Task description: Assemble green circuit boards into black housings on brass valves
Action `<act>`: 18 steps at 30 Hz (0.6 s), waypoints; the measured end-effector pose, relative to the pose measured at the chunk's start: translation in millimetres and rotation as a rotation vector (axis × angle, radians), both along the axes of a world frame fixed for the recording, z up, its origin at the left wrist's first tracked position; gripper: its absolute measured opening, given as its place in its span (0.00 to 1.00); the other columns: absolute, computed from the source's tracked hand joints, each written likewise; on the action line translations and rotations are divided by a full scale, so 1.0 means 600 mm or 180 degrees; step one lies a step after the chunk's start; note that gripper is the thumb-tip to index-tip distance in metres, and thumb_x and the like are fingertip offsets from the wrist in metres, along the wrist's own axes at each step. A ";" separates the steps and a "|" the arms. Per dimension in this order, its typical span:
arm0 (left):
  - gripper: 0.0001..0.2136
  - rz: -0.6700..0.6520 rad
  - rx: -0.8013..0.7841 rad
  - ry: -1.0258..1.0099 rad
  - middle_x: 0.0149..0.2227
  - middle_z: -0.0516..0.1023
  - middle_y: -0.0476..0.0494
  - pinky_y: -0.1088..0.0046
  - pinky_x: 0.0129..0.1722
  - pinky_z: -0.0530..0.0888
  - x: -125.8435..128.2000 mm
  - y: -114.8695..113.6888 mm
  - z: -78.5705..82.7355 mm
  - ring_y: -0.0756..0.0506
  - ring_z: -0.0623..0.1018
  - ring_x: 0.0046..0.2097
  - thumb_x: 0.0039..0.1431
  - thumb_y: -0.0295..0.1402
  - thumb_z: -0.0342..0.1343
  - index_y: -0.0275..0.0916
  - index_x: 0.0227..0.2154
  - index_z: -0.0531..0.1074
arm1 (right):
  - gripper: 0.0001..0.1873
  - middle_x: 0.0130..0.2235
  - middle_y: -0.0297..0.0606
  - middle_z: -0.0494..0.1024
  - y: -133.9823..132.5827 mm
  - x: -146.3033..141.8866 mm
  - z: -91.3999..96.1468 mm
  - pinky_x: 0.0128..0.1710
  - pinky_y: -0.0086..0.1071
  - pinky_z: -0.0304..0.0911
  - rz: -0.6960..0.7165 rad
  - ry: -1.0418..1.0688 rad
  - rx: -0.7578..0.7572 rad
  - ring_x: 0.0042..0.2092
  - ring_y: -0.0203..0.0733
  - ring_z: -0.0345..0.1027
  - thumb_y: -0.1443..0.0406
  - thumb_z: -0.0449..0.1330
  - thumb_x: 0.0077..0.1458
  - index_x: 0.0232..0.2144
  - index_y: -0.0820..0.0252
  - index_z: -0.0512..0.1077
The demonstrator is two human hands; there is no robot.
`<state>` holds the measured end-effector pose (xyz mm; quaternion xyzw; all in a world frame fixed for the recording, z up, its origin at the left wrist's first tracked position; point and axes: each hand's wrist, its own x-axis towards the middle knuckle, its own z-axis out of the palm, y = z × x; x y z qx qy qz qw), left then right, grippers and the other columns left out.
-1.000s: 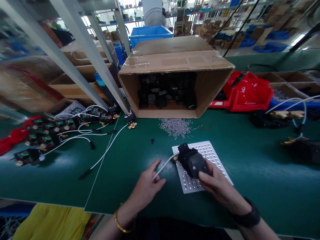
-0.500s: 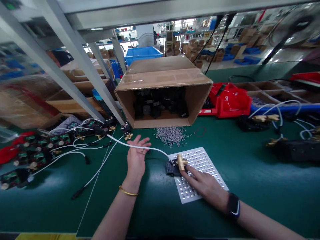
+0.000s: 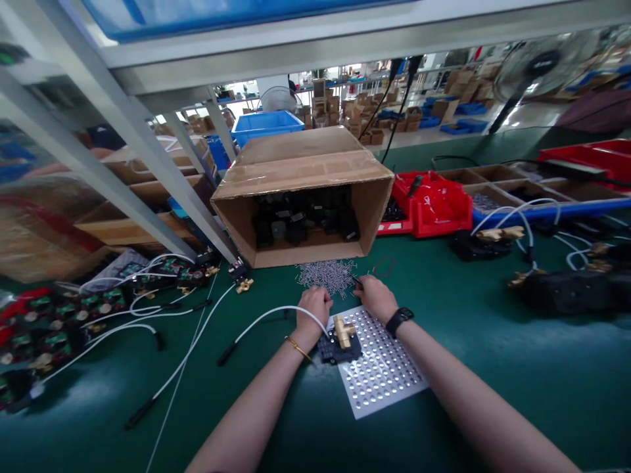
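A pile of small screws (image 3: 326,276) lies on the green work surface. At its near left edge is my left hand (image 3: 313,311), fingers curled together; whatever they pinch is too small to make out. My right hand (image 3: 377,299) is closed at the pile's right side, with a small dark thing at its fingertips that I cannot identify. Between my forearms a black housing with a brass valve fitting (image 3: 344,332) rests partly on a white perforated plate (image 3: 389,374). Its white cable (image 3: 266,310) loops left, behind or over my left wrist, to a black connector.
An open cardboard box (image 3: 300,180) of black parts stands behind the screws. Red bins (image 3: 438,210) and a divided tray (image 3: 517,197) sit right. Circuit assemblies with white cables (image 3: 98,302) crowd the left. A metal frame (image 3: 148,151) rises at left.
My left hand has left the cable and moved right to the screws, its fingers closing. My right hand has let go of the valve assembly and moved forward to the pile. The cable's end now lies lower.
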<state>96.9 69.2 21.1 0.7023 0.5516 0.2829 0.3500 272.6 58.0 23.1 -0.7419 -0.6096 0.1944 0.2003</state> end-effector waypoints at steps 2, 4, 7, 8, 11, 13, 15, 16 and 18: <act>0.10 -0.0033 -0.0079 0.0025 0.25 0.65 0.49 0.67 0.42 0.62 0.003 0.002 0.002 0.45 0.68 0.35 0.43 0.19 0.57 0.38 0.17 0.64 | 0.04 0.34 0.44 0.73 -0.007 0.001 0.004 0.33 0.32 0.57 0.0082 0.0125 0.0020 0.37 0.46 0.68 0.72 0.58 0.50 0.25 0.61 0.67; 0.11 -0.0055 -0.0169 -0.0049 0.24 0.64 0.50 0.66 0.43 0.62 0.000 0.006 0.002 0.45 0.68 0.35 0.43 0.18 0.56 0.38 0.17 0.64 | 0.03 0.34 0.43 0.72 -0.021 0.006 0.015 0.35 0.33 0.57 0.0174 0.0335 0.0073 0.37 0.45 0.67 0.71 0.55 0.53 0.28 0.61 0.66; 0.09 -0.0052 -0.0306 -0.0338 0.25 0.65 0.51 0.68 0.42 0.63 -0.016 0.003 0.002 0.47 0.68 0.34 0.46 0.18 0.54 0.38 0.18 0.64 | 0.03 0.34 0.39 0.72 -0.058 0.010 0.032 0.35 0.32 0.58 0.0378 0.0823 0.0094 0.36 0.41 0.66 0.68 0.52 0.56 0.32 0.60 0.66; 0.08 -0.0034 -0.0371 -0.0468 0.25 0.66 0.51 0.69 0.41 0.63 -0.025 -0.002 0.002 0.48 0.68 0.34 0.47 0.19 0.53 0.38 0.20 0.65 | 0.05 0.33 0.38 0.72 -0.073 0.008 0.036 0.33 0.31 0.59 0.0462 0.1009 0.0048 0.34 0.40 0.66 0.67 0.51 0.57 0.33 0.60 0.66; 0.04 0.0052 -0.0711 -0.0923 0.26 0.69 0.50 0.73 0.36 0.65 -0.057 -0.028 0.007 0.49 0.69 0.32 0.49 0.23 0.53 0.38 0.25 0.68 | 0.11 0.27 0.34 0.70 -0.113 -0.007 0.036 0.21 0.27 0.57 0.0661 0.1484 -0.0234 0.23 0.35 0.61 0.63 0.47 0.59 0.35 0.61 0.67; 0.03 0.0135 -0.1009 -0.1283 0.27 0.70 0.49 0.74 0.32 0.66 -0.080 -0.052 0.015 0.49 0.70 0.30 0.49 0.27 0.54 0.36 0.29 0.69 | 0.11 0.26 0.33 0.69 -0.127 -0.019 0.033 0.17 0.27 0.54 0.0702 0.1717 -0.0367 0.19 0.33 0.56 0.62 0.46 0.59 0.36 0.61 0.66; 0.07 0.0240 -0.1274 -0.1649 0.27 0.70 0.48 0.75 0.30 0.66 -0.097 -0.076 0.024 0.51 0.69 0.29 0.48 0.31 0.55 0.35 0.32 0.68 | 0.09 0.29 0.34 0.71 -0.128 -0.027 0.031 0.20 0.27 0.57 0.0692 0.1831 -0.0280 0.22 0.33 0.60 0.62 0.48 0.58 0.38 0.61 0.65; 0.09 0.0304 -0.1376 -0.1816 0.27 0.69 0.49 0.76 0.29 0.66 -0.104 -0.086 0.028 0.51 0.69 0.28 0.48 0.32 0.56 0.34 0.32 0.68 | 0.08 0.32 0.36 0.71 -0.125 -0.029 0.032 0.24 0.28 0.60 0.0693 0.1799 -0.0176 0.26 0.35 0.63 0.64 0.50 0.57 0.38 0.61 0.65; 0.11 0.0435 -0.1522 -0.2098 0.25 0.68 0.50 0.77 0.27 0.65 -0.111 -0.101 0.035 0.53 0.67 0.26 0.47 0.36 0.57 0.34 0.30 0.67 | 0.06 0.33 0.37 0.73 -0.119 -0.029 0.034 0.30 0.31 0.62 0.0723 0.1615 0.0010 0.32 0.39 0.67 0.66 0.53 0.54 0.36 0.60 0.66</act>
